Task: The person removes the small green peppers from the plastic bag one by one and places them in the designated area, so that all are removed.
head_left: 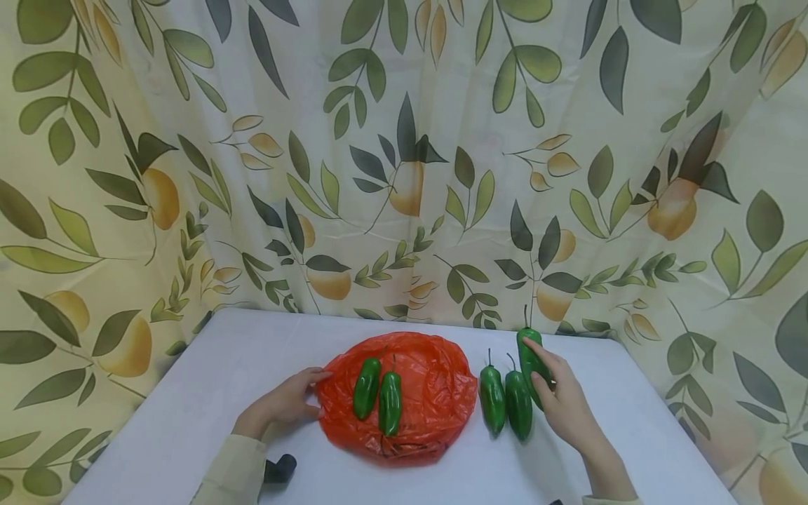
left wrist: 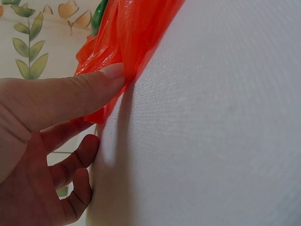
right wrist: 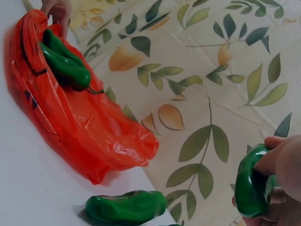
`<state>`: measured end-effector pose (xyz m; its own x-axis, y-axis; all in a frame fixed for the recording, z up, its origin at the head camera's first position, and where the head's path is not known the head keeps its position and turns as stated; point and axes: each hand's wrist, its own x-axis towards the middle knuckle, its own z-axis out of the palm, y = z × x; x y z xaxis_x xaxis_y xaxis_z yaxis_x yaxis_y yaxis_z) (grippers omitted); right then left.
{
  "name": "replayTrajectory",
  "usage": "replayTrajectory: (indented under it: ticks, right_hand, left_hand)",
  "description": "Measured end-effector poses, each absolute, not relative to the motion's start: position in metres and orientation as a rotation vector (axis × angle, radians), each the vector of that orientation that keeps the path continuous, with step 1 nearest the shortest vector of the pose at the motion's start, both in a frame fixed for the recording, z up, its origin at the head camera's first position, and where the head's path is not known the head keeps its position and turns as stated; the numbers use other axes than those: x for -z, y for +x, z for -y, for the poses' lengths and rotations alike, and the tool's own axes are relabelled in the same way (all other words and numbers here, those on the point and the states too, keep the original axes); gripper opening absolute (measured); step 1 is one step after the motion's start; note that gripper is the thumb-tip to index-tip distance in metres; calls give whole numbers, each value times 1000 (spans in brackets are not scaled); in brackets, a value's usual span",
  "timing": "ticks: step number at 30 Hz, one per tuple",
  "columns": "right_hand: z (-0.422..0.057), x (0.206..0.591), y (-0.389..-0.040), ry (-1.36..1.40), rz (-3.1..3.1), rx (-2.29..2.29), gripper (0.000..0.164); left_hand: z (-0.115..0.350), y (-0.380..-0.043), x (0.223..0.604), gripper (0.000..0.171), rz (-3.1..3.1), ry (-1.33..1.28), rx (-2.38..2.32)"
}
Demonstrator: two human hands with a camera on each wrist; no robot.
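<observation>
A red plastic bag (head_left: pixel 435 393) lies spread on the table, with two green peppers (head_left: pixel 390 403) on it, side by side. At its left edge my left hand (head_left: pixel 287 403) pinches the plastic; in the left wrist view the thumb (left wrist: pixel 101 84) presses on the red film (left wrist: pixel 136 37) and the other fingers curl below. On the other side, my right hand (head_left: pixel 562 396) grips a green pepper (head_left: pixel 530 354) by its side, stem pointing up and away. Just left of that hand two more green peppers (head_left: pixel 492 398) rest on the table. The right wrist view shows the gripped pepper (right wrist: pixel 249 183) above table level.
A white table (head_left: pixel 252 337) carries everything. A black object (head_left: pixel 280 468) sits by the left sleeve (head_left: pixel 233 470). Behind the table hangs a leaf-and-fruit patterned curtain (head_left: pixel 404 259), which also runs along both sides.
</observation>
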<state>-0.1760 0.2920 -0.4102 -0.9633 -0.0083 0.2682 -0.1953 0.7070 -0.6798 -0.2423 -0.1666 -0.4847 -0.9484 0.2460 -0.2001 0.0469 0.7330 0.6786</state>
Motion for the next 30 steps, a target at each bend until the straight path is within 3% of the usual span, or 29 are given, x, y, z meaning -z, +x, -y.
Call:
replayTrajectory:
  ticks: [30]
  right_hand:
    - [-313, 420, -182, 22, 2820, -1034, 64]
  left_hand:
    - [166, -245, 485, 78, -2658, 235, -1016]
